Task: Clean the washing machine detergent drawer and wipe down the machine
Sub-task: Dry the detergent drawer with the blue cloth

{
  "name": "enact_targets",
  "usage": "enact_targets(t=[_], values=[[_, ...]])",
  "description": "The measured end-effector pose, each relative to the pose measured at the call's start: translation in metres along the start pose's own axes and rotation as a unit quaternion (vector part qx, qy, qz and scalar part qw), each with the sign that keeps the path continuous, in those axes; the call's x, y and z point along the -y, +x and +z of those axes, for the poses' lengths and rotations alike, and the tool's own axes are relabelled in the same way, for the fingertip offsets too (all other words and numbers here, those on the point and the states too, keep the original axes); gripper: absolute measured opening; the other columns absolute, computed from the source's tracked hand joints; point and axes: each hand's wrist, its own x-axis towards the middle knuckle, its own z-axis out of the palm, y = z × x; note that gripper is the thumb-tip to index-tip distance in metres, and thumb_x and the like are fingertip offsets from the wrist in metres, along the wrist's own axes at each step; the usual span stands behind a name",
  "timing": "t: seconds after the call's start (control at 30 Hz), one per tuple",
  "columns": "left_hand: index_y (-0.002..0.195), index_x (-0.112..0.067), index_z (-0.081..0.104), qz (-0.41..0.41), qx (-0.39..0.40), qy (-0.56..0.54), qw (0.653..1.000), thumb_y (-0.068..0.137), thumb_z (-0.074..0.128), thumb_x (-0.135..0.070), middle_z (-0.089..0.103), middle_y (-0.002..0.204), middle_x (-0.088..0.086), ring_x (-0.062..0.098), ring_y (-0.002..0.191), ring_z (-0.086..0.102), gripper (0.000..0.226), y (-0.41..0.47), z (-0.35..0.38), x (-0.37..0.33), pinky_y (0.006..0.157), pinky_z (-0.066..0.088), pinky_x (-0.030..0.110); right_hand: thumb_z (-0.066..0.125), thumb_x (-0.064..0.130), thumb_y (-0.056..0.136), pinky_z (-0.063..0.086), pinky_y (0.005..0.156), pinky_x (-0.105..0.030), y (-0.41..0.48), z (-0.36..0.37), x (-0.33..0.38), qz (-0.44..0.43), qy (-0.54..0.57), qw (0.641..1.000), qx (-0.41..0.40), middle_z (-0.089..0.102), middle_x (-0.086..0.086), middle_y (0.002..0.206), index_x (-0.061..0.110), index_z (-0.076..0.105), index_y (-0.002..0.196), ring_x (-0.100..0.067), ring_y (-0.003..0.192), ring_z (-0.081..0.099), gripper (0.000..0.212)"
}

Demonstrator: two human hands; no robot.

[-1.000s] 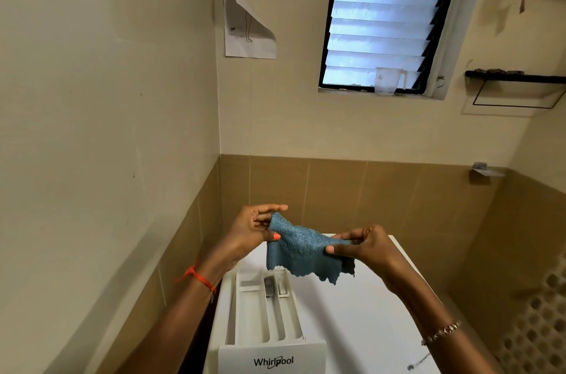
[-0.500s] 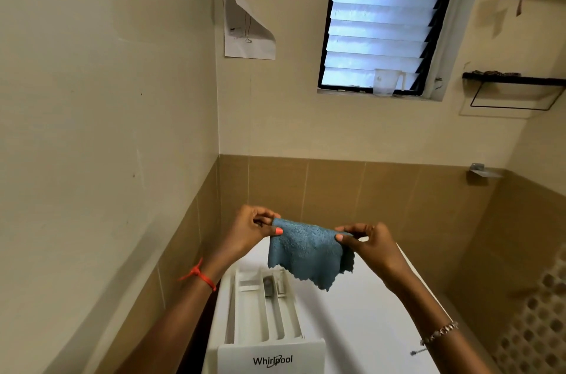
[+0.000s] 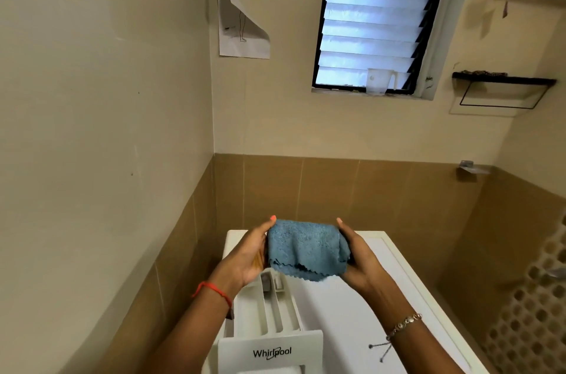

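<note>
blue cloth (image 3: pixel 306 246) is gripped at both ends, the left hand (image 3: pixel 249 255) curled round its left edge and the right hand (image 3: pixel 356 261) round its right edge. it is held in the air, gathered into a loose pad, with its scalloped hem hanging toward the viewer, just above the far end of the detergent drawer (image 3: pixel 269 323).

the step in hand is judged to be the readying of the cloth, wiping not yet begun. for the next move the pad would need to be taken in one hand and lowered into the narrow compartments (image 3: pixel 286 309), the drawer being steadied by the other so that it is not pushed along the top.

the drawer lies along the left side of the top of the washing machine (image 3: pixel 361 297), open side upward. its long axis runs from the viewer toward the tiled back wall (image 3: pixel 337 189), and the branded front panel (image 3: pixel 272 352) is pointed at the viewer.
</note>
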Motion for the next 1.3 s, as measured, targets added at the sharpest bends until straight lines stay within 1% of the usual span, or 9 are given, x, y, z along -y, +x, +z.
enact_targets(t=[0.13,0.23,0.33,0.5,0.6,0.7,0.8,0.97,1.3], values=[[0.110,-0.001,0.058,-0.009,0.028,0.052,0.998,0.086,0.060,-0.009,0.068,0.101,0.015,0.024,0.088,0.067,0.025,-0.005,-0.012,0.006,0.069,0.059,0.033,0.065,0.012,0.078,0.058,0.072,-0.037,-0.001,-0.009,-0.012,0.021,-0.055,0.998,0.021,0.069,-0.020,0.095,-0.005,0.068,0.093,-0.029,0.082,0.069,0.023],[0.118,-0.004,0.052,-0.018,0.012,0.054,0.998,0.081,0.060,0.008,0.062,0.114,0.019,0.029,0.098,0.063,0.040,-0.004,-0.019,0.015,0.069,0.058,0.036,0.063,-0.002,0.076,0.057,0.077,-0.037,-0.003,-0.015,-0.020,0.029,-0.100,0.994,0.025,0.068,-0.022,0.102,-0.006,0.066,0.098,-0.030,0.088,0.069,0.023],[0.117,-0.008,0.052,-0.040,0.023,0.040,0.998,0.083,0.055,0.010,0.062,0.108,0.016,0.027,0.095,0.062,0.038,-0.005,-0.020,0.022,0.067,0.058,0.034,0.062,-0.008,0.075,0.056,0.076,-0.036,-0.003,-0.023,-0.025,0.011,-0.116,0.993,-0.012,0.069,-0.021,0.097,-0.005,0.063,0.099,-0.029,0.084,0.069,0.024],[0.121,-0.008,0.051,-0.087,0.075,0.016,0.993,0.087,0.050,0.009,0.063,0.104,0.015,0.026,0.088,0.064,0.038,-0.001,-0.019,0.034,0.063,0.059,0.032,0.059,-0.010,0.076,0.053,0.082,-0.038,-0.019,-0.042,-0.035,0.017,-0.074,0.996,-0.046,0.065,-0.024,0.103,-0.007,0.061,0.101,-0.032,0.089,0.065,0.025],[0.121,-0.009,0.052,-0.116,0.105,0.018,0.987,0.088,0.048,0.008,0.064,0.103,0.015,0.022,0.078,0.069,0.037,0.002,-0.011,0.045,0.060,0.059,0.031,0.054,-0.012,0.080,0.055,0.078,-0.038,-0.038,-0.056,-0.040,0.010,-0.035,0.997,-0.074,0.066,-0.024,0.099,-0.010,0.060,0.101,-0.031,0.084,0.067,0.021],[0.115,-0.009,0.054,-0.140,0.144,0.016,0.979,0.089,0.046,0.008,0.064,0.104,0.015,0.022,0.076,0.069,0.033,0.002,0.008,0.059,0.059,0.059,0.031,0.061,-0.009,0.072,0.056,0.076,-0.039,-0.061,-0.074,-0.040,0.002,-0.012,0.994,-0.109,0.065,-0.025,0.103,-0.012,0.057,0.104,-0.032,0.085,0.068,0.033],[0.116,-0.009,0.053,-0.162,0.185,0.020,0.969,0.088,0.046,0.008,0.063,0.106,0.016,0.024,0.080,0.067,0.033,0.002,0.042,0.074,0.061,0.059,0.031,0.062,-0.008,0.069,0.058,0.076,-0.038,-0.093,-0.098,-0.034,-0.015,0.013,0.989,-0.144,0.064,-0.027,0.106,-0.014,0.055,0.109,-0.033,0.086,0.068,0.041],[0.124,-0.007,0.047,-0.174,0.247,0.065,0.951,0.089,0.046,0.009,0.062,0.106,0.016,0.025,0.089,0.063,0.039,-0.003,0.125,0.112,0.064,0.059,0.029,0.050,-0.014,0.084,0.059,0.060,-0.034,-0.169,-0.149,-0.014,-0.059,0.056,0.976,-0.202,0.068,-0.025,0.090,-0.014,0.056,0.101,-0.030,0.073,0.071,0.019],[0.132,-0.012,0.043,-0.141,0.386,0.179,0.894,0.088,0.049,0.010,0.068,0.098,0.012,0.015,0.080,0.069,0.050,-0.053,0.352,0.237,0.070,0.058,0.027,0.049,-0.016,0.082,0.059,0.066,-0.039,-0.381,-0.285,0.023,-0.152,0.065,0.927,-0.337,0.067,-0.028,0.095,-0.016,0.057,0.102,-0.032,0.073,0.071,0.022]])
